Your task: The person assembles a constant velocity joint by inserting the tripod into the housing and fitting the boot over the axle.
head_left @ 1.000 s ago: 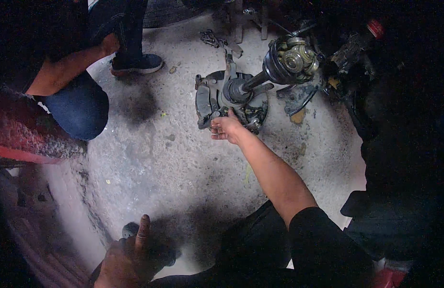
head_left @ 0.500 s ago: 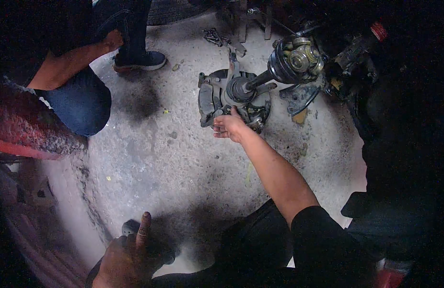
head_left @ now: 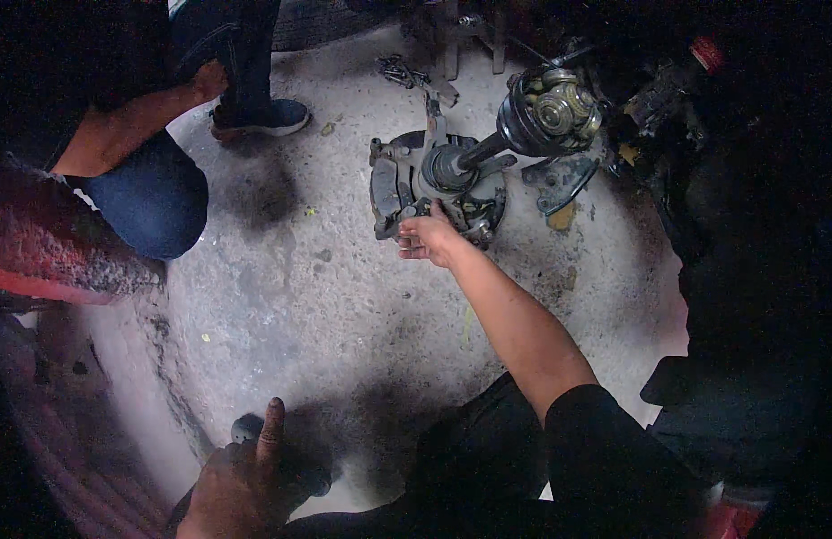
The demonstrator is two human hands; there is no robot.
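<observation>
On the concrete floor ahead of me lies a greasy wheel hub and brake assembly (head_left: 403, 184). From its middle a drive shaft (head_left: 484, 153) runs up to the right, ending in a dark boot and an exposed joint (head_left: 553, 108) with round metal rollers. My right hand (head_left: 425, 240) is at the assembly's near edge, fingers stretched to the left and apart, thumb raised against the metal. I see no object gripped in it; contact under the fingers is hidden. At the lower left is my left hand (head_left: 232, 490), thumb sticking out straight, its other fingers out of sight.
A person's bent knee (head_left: 151, 202), forearm (head_left: 133, 135) and dark shoe (head_left: 263, 117) are at the left, by a red worn block (head_left: 66, 238). Small metal parts (head_left: 398, 70) lie behind the hub. A dark curved plate (head_left: 562, 184) rests right of it. A tyre (head_left: 322, 27) stands farther back.
The view has shifted very slightly. Both hands and the brake assembly keep practically the same places; the other person's knee looks a touch lower.
</observation>
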